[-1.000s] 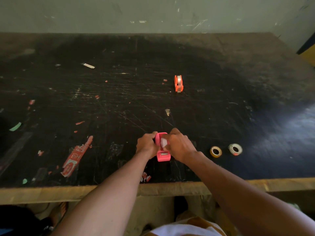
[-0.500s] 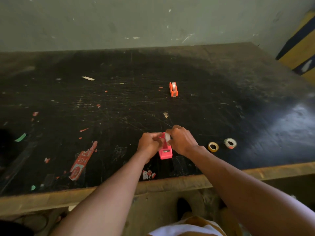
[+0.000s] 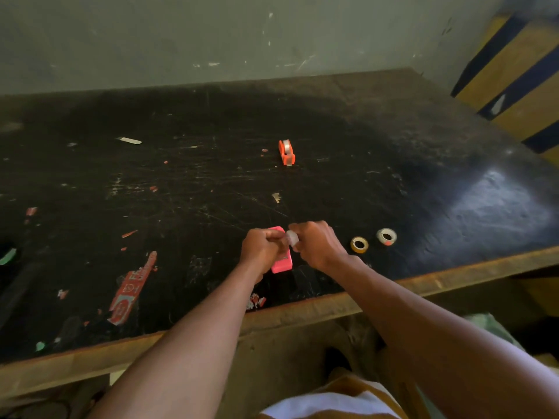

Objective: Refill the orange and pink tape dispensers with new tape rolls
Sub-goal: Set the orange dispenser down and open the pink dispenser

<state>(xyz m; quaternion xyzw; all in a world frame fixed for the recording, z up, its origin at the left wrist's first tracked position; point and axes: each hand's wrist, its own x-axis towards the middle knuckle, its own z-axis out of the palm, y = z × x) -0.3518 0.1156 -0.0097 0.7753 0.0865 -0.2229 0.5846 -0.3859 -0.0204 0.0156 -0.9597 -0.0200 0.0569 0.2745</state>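
Note:
My left hand point(image 3: 261, 251) grips the pink tape dispenser point(image 3: 282, 263) near the table's front edge. My right hand point(image 3: 317, 246) pinches a small whitish tape roll point(image 3: 292, 238) at the dispenser's top right side. The orange dispenser point(image 3: 286, 151) stands alone farther back in the middle of the table, with a clear roll in it. Two loose rolls lie to the right of my hands: a yellowish roll point(image 3: 359, 244) and a white roll point(image 3: 387, 236).
The black scratched table point(image 3: 181, 192) carries sticker scraps, among them a red label point(image 3: 133, 288) at the front left. Its wooden front edge point(image 3: 302, 313) is close to my body. A grey wall stands behind, and a yellow and dark striped object point(image 3: 520, 74) at the right.
The whitish roll has come up out of the pink dispenser towards the right, held in my right hand. The camera has tilted, so the table sits lower in view.

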